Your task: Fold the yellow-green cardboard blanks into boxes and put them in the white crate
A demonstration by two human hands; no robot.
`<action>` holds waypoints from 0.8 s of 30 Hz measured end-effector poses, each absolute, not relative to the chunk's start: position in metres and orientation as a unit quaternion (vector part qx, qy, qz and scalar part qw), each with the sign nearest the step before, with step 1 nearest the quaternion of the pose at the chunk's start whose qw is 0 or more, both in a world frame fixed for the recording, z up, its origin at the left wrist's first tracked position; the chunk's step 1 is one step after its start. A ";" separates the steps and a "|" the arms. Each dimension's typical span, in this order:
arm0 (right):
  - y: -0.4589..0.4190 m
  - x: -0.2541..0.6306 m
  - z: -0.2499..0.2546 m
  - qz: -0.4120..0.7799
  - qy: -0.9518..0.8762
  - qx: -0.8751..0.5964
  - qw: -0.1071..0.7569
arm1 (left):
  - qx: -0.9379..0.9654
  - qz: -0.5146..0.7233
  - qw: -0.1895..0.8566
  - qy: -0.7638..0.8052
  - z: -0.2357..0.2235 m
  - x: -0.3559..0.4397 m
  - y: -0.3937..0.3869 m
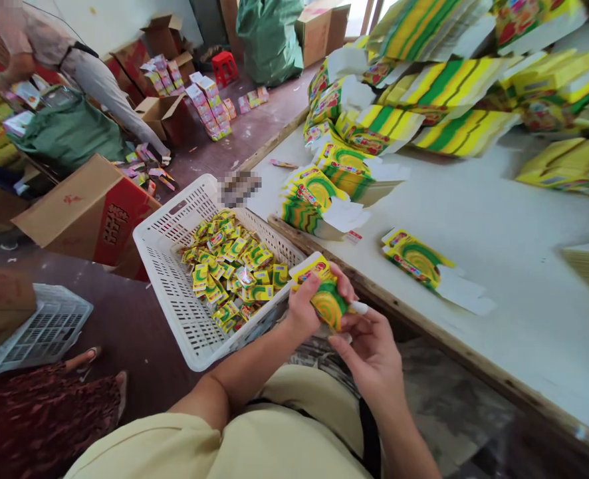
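Observation:
My left hand [304, 307] is closed around a small yellow and green printed carton [330, 303], held tilted in front of my body. At the carton's lower right end, my right hand [374, 346] pinches the edge with thumb and fingers; a white cover sits on one fingertip. What lies inside the carton is hidden. Left of my hands, a white plastic crate [175, 293] holds many small filled yellow-green packs [235, 266]. A flat carton [417, 259] with a white flap lies on the white table [514, 246] to the right.
Stacks of flat cartons [314, 193] stand near the table edge, with larger piles [444, 80] behind. An open cardboard box [95, 213] is beyond the crate. A person [95, 73] bends over a green sack [70, 130]. Another person's foot [119, 392] is at lower left.

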State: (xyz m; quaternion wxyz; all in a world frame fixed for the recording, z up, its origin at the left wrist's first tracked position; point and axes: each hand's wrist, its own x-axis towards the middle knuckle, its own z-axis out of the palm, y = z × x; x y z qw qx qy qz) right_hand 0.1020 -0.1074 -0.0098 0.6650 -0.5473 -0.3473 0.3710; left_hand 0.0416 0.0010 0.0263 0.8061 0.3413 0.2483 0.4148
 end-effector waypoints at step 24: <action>-0.113 0.116 -0.016 0.316 -0.357 -0.609 0.634 | 0.532 0.389 0.641 0.393 -0.004 0.011 -0.015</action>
